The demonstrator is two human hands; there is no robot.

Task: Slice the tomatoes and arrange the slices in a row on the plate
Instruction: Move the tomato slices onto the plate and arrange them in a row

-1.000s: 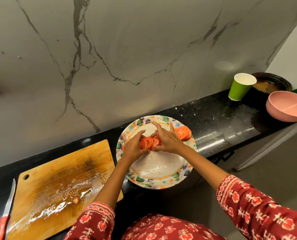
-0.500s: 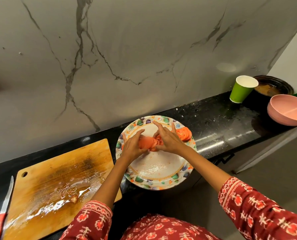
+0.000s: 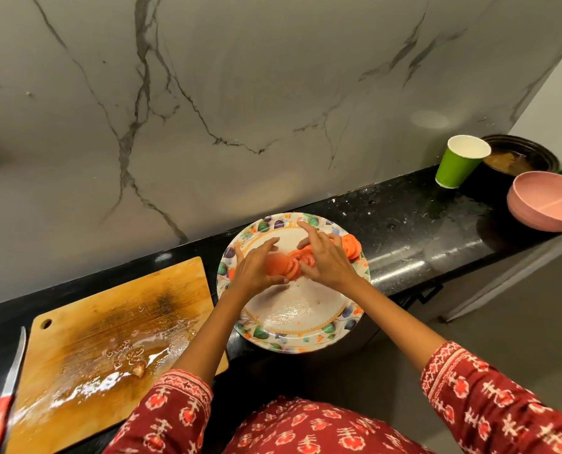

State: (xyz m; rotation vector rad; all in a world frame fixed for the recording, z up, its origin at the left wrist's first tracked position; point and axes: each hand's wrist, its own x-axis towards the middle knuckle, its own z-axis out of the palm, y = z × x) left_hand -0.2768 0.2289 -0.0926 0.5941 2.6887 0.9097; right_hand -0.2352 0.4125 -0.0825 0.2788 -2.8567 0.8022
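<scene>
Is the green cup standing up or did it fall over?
Standing up. The green cup sits on its narrow bottom on the black counter, its white open top facing up, slightly tilted in this wide view.
</scene>
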